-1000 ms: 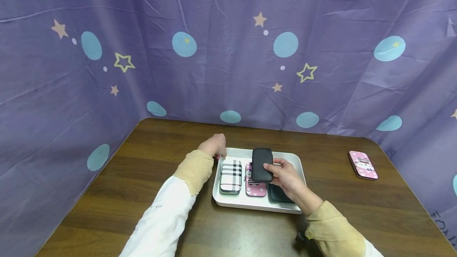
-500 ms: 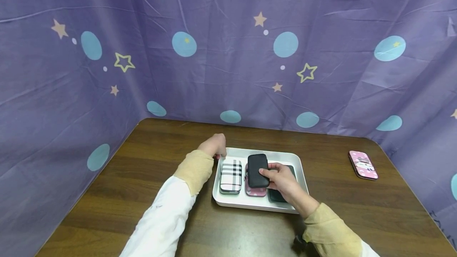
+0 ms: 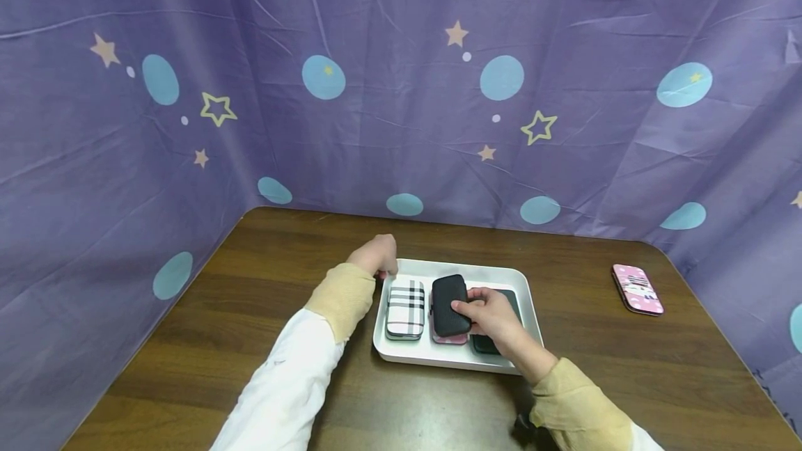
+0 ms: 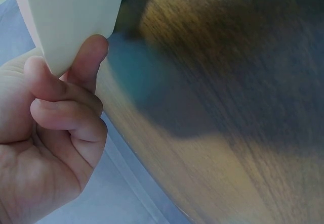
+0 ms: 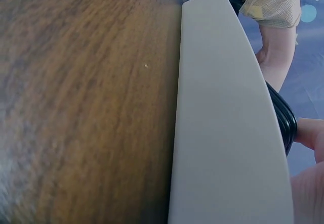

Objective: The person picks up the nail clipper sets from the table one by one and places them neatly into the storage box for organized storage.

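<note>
My right hand (image 3: 495,319) grips a small black textured case (image 3: 450,306) by its right side, thumb on top. The case is slightly tilted over a pink dotted case (image 3: 450,339), which it mostly covers. Both are within a white tray (image 3: 432,355). At the tray's far left corner is my left hand (image 3: 376,256); in the left wrist view its fingers (image 4: 76,113) pinch the white corner. A black-and-white plaid case (image 3: 406,308) lies at the tray's left. Partly behind my right hand lies a dark green case (image 3: 486,344).
Another pink case (image 3: 637,289) with a printed picture lies on the brown wooden table (image 3: 583,298), right of the tray. A purple curtain (image 3: 401,124) with stars and blue ovals hangs along the table's back and left. The tray's side wall fills much of the right wrist view.
My right hand has carried the black case a little left and toward me, so it covers more of the pink case and uncovers part of the green one. The left hand stays put.
</note>
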